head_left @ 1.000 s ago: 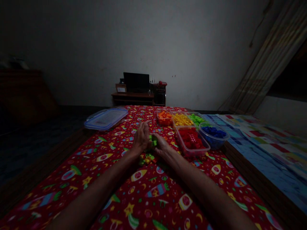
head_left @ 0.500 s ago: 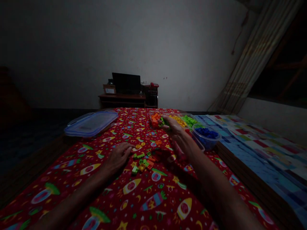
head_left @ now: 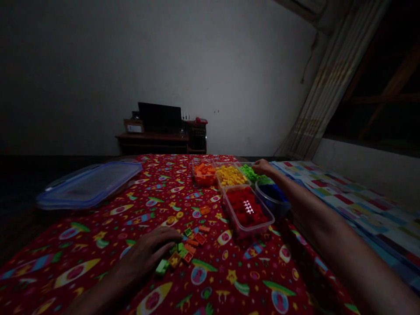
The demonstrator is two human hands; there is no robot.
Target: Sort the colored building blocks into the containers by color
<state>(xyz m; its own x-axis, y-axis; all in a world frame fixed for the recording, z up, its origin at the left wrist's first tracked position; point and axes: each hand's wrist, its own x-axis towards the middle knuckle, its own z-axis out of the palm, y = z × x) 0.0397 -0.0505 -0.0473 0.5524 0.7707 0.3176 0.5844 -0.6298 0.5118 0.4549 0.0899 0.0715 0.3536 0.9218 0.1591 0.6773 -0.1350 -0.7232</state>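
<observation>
My left hand (head_left: 152, 247) rests over the red printed cloth, fingers stretched out and apart, at the left side of a small pile of toy building bricks. The pile mixes green bricks (head_left: 162, 267), orange bricks (head_left: 199, 238) and a yellow-orange brick (head_left: 174, 260). Two round yellow pieces (head_left: 170, 220) lie just beyond the hand. My right hand (head_left: 262, 167) reaches to the far right, at the green bricks (head_left: 249, 172) in a clear container. Its fingers are curled; anything inside them is hidden.
Clear containers hold orange bricks (head_left: 204, 173), yellow bricks (head_left: 231, 175) and red bricks (head_left: 241, 203). A round tub (head_left: 277, 202) of blue bricks stands under my right forearm. A blue-rimmed lid (head_left: 95, 183) lies at left. Behind is a desk with a monitor (head_left: 160, 118).
My right hand has moved right, from above the orange bricks with green pieces in it to the green bricks. My left hand has come nearer, onto the loose pile. The view has shifted.
</observation>
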